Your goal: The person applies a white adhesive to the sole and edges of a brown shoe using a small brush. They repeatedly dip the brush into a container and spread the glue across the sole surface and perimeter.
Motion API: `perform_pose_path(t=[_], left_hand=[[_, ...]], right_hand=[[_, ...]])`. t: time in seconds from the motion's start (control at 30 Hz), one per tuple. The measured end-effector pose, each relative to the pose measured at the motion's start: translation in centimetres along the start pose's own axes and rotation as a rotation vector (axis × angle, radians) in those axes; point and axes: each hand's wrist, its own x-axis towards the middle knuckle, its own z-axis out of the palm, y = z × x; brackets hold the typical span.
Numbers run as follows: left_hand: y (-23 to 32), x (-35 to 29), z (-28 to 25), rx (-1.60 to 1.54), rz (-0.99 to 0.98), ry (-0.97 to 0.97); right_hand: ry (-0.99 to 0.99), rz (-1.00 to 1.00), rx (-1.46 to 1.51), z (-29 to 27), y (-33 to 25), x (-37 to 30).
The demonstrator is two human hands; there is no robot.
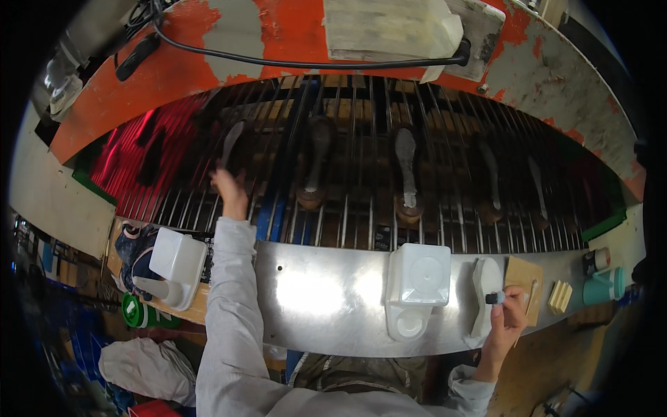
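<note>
two bare hands are working well apart. the left hand [231, 191] is reaching over the metal bars [347, 222], its fingers overlapping the near end of an upturned grey-soled shoe [233, 142] that is lying there; whether they are gripping it, i cannot tell. the right hand [511, 316] is holding a small dark-tipped brush [495, 298] with its fingers pinched narrow, over the right edge of a pale sole-shaped piece [479, 295], which is lying on the steel tabletop [319, 299]. another grey-soled shoe [406, 156] is resting on the bars farther right. a white container [420, 274] is standing left of the pale piece, while yellow blocks [560, 297] and a turquoise mug [603, 287] are sitting to the right.
</note>
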Motion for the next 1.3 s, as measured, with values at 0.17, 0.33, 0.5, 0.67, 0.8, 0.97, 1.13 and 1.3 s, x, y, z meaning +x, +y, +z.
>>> perform_pose_path(t=[0.17, 0.33, 0.5, 0.67, 0.8, 0.97, 1.13, 1.3], left_hand=[[-7.7, -7.0, 9.6, 1.014, 0.32, -0.583], [-9.7, -8.3, 10.4, 1.879, 0.191, -0.617], [2.7, -9.7, 10.1, 0.947, -0.502, -0.752], [13.1, -25.0, 5.0, 0.106, -0.406, -0.423], [12.0, -31.6, 4.3, -0.571, -0.683, -0.67], [10.8, -37.0, 4.4, -0.942, -0.809, -1.102], [15.6, -37.3, 2.3, -0.696, -0.814, -0.976], [15.9, -33.7, -0.2, -0.854, -0.661, -1.357]], right_hand=[[-0.067, 0.003, -0.043, 0.9, -0.5, -0.1], [-0.028, 0.015, -0.101, -1.4, -1.8, -1.1], [-0.019, 0.023, -0.203, -3.6, -1.7, -2.4], [-0.082, 0.075, -0.267, -3.6, -0.8, -3.9], [-0.171, 0.016, -0.421, -2.9, -0.6, -4.9], [-0.319, -0.323, -0.751, -0.8, 0.5, -5.6], [-0.414, -0.398, -0.787, -0.1, 1.3, -6.1], [-0.338, -0.381, -0.784, -0.4, 1.3, -6.5]])
